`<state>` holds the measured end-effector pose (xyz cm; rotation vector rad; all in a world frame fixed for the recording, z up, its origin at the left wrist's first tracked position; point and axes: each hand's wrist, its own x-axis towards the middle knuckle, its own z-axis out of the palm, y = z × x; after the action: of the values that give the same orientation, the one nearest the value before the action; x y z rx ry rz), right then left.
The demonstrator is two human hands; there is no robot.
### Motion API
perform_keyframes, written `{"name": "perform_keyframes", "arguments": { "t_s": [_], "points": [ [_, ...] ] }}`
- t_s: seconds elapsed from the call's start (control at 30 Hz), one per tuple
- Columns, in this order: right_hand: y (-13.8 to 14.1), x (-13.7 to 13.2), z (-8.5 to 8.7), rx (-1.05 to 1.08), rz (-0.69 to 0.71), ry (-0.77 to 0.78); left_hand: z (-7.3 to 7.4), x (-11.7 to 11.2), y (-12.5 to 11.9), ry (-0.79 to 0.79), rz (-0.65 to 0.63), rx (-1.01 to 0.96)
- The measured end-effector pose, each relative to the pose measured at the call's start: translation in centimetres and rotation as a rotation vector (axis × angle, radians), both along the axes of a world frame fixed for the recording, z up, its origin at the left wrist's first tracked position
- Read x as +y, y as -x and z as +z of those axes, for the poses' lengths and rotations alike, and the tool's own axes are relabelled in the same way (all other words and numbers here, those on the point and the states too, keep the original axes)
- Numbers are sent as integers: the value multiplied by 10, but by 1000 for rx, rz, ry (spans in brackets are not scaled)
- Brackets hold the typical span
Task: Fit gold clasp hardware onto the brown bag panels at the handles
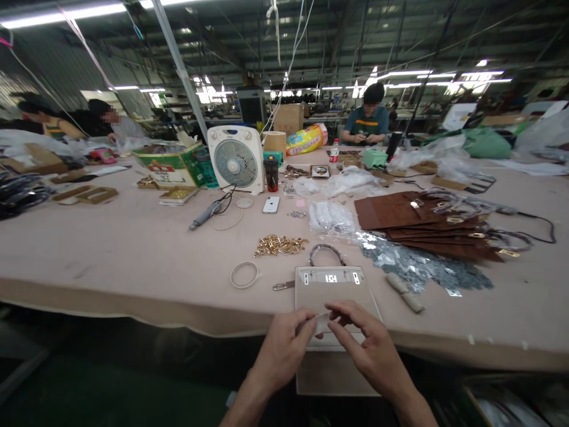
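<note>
A small pale, translucent strip [322, 324] is pinched between the thumb and fingers of my left hand [282, 341]. At the strip's right edge, the curled fingertips of my right hand [367, 341] close on it. Both hands are over a taupe handbag piece [333, 293] lying at the table's front edge, its lower part hanging over. The bag piece has bright metal plates near its top, a wrapped handle [326, 247] behind and a strap with a buckle [283, 286] sticking out left. A roll of tape [244, 275] lies to its left.
Gold hardware [279, 244] is heaped behind the bag piece. To the right are a rolled taupe piece [405, 292], thin grey metal plates [418, 261] and stacked brown leather pieces [413, 216]. A fan [236, 159], phone [271, 205] and corded tool [205, 216] stand farther back. Co-workers sit beyond.
</note>
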<state>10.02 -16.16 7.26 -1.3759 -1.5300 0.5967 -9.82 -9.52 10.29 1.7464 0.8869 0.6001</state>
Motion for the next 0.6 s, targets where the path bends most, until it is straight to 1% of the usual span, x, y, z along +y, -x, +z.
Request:
{"name": "perform_keyframes", "arguments": {
  "t_s": [0.17, 0.3, 0.47, 0.53, 0.6],
  "points": [
    [-2, 8, 0, -187, 83, -100, 1, -2, -2, -65, -45, 24],
    [-3, 11, 1, -280, 164, -115, -1, -2, -3, -119, -68, 65],
    [-4, 9, 0, -353, 141, -143, -2, -2, -4, -154, -77, 95],
    [-6, 8, 1, -362, 134, -146, -2, -2, -4, -135, -67, 87],
    [-7, 7, 1, -383, 140, -121, -2, -3, -5, -83, -43, 82]
  ]
}}
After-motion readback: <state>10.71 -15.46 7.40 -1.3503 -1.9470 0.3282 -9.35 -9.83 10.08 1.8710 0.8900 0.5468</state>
